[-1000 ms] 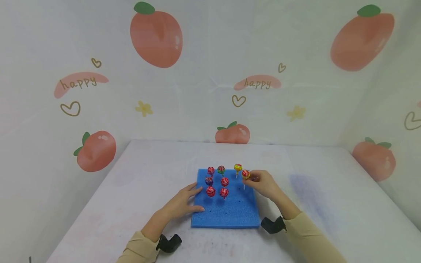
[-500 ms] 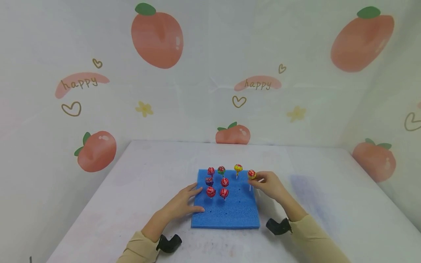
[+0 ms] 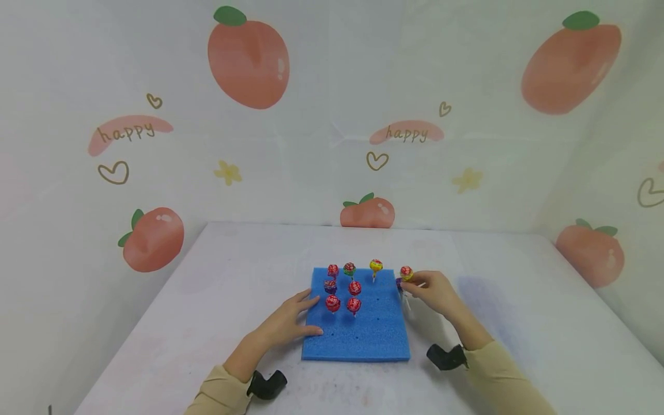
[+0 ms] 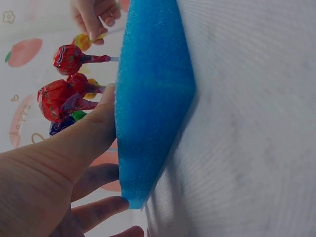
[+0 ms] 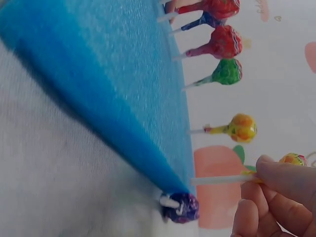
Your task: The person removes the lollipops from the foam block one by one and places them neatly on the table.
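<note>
My right hand (image 3: 434, 293) pinches a yellow-and-red wrapped lollipop (image 3: 406, 272) just below its head, beyond the right edge of a blue foam board (image 3: 381, 340). In the right wrist view its bare white stick (image 5: 217, 180) is in plain sight. A purple lollipop (image 5: 182, 208) lies beside the board, below that stick. My left hand (image 3: 285, 320) rests with fairly straight fingers at the board's left edge, its thumb (image 4: 106, 106) touching the foam in the left wrist view. Several lollipops stand upright in the board, among them a yellow one (image 3: 376, 265) and a green one (image 3: 349, 268).
Small holes show in the front and right parts of the board. A pale cloth-covered table (image 3: 207, 300) surrounds it, with a fruit-printed curtain (image 3: 311, 144) behind. Each wrist carries a black mount (image 3: 447, 357).
My right hand has moved to the right with the lollipop, from over the board to past its right edge. The purple lollipop shows more clearly beside the hand. My left hand stays put.
</note>
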`<state>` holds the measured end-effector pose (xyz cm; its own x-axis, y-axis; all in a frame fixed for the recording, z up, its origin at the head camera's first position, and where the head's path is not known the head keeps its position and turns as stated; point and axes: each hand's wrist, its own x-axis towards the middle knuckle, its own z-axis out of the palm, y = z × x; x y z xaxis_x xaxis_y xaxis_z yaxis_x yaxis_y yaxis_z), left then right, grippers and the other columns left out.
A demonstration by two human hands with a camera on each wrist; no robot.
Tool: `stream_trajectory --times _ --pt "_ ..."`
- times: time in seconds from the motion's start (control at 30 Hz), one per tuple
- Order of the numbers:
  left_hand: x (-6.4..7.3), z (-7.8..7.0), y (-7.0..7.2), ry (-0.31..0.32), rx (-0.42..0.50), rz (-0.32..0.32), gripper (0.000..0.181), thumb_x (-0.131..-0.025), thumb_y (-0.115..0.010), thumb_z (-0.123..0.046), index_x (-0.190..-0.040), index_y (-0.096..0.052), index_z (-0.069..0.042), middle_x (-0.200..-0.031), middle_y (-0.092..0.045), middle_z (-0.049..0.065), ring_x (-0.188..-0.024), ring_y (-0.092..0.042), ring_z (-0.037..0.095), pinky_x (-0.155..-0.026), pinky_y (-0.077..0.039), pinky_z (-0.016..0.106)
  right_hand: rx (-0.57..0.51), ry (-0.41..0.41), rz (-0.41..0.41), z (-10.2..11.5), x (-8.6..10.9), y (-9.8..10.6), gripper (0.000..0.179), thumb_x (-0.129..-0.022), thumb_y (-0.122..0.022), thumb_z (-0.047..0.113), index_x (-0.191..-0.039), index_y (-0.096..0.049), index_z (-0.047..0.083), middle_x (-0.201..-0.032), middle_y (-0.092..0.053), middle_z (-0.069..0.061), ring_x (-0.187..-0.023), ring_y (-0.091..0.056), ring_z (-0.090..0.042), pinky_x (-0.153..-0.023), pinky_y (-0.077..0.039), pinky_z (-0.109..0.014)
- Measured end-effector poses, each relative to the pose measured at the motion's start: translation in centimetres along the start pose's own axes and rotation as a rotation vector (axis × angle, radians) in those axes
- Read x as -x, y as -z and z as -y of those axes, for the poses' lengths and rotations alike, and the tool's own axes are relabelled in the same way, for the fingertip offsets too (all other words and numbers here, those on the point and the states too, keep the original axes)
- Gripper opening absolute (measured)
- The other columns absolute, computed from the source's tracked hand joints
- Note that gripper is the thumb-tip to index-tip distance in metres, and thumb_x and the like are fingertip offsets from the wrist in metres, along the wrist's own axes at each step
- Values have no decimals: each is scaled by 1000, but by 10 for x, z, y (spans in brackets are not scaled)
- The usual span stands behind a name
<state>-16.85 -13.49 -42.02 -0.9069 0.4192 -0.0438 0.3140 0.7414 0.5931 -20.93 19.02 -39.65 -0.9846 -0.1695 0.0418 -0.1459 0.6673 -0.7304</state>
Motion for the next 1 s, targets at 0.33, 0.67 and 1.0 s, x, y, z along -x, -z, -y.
stream_trajectory --times 0.33,0.67,1.0 --pt "0 0 0 22 -2 6 74 -78 -73 -37 -138 -45 -5 -149 -33 21 -137 -31 43 -107 -31 59 16 -73 -13 -12 1 6 30 -88 -64 22 -102 -68 -4 -94 -70 -17 -74 -63 -16 -60 -48 -24" --pt "-1 0 0 24 -5 6 73 -78 -73 -36 -139 -45 -7 -149 -33 21 -137 -31 43 -107 -32 59 11 -133 25 -21 0 9 34 -88 -64 24 -104 -66 -6 -95 -69 -19 -74 -64 -17 -62 -50 -24" --pt "0 -1 1 24 1 11 74 -79 -72 -37 -139 -44 -6 -149 -32 20 -137 -31 43 -107 -32 59 35 -136 25 -28 0 10 32 -86 -67 22 -95 -68 -8 -87 -70 -18 -70 -59 -14 -58 -47 -23"
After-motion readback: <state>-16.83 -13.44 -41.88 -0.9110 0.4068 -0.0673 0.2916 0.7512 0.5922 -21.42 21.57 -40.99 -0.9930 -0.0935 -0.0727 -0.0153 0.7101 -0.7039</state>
